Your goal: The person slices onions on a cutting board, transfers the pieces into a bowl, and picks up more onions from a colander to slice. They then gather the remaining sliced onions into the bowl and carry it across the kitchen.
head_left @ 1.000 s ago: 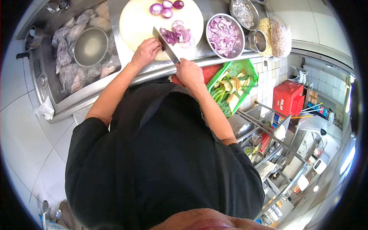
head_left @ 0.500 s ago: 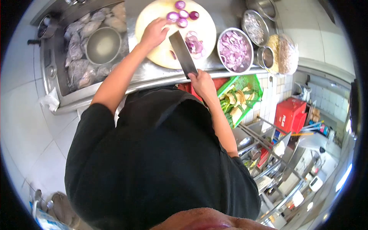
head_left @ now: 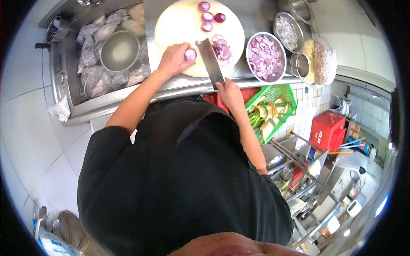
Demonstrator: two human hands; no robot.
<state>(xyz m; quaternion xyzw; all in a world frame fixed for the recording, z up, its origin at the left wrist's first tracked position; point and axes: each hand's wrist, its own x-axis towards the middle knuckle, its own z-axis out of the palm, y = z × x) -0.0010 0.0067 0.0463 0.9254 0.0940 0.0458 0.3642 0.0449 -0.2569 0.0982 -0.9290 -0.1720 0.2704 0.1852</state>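
My left hand [head_left: 174, 60] is closed on a peeled red onion [head_left: 190, 54] at the near left part of the round cutting board [head_left: 175, 25]. In my right hand [head_left: 230, 94] is the handle of a cleaver [head_left: 211, 59], its broad blade slanting away over the board. Cut onion pieces [head_left: 222, 49] lie in a pile just right of the blade. Several more red onions [head_left: 207, 16] sit toward the far side of the board.
Right of the board stands a colander of sliced onion [head_left: 265, 57], with metal bowls [head_left: 288, 32] and bagged food [head_left: 325, 62] beyond. A sink on the left holds bagged meat [head_left: 92, 79] and a round pot [head_left: 120, 51]. Below the counter edge is a green basket of vegetable scraps [head_left: 273, 113].
My left hand has drawn an onion from the far group toward the near side of the board. The cleaver stays in my right hand; the whole view has shifted slightly.
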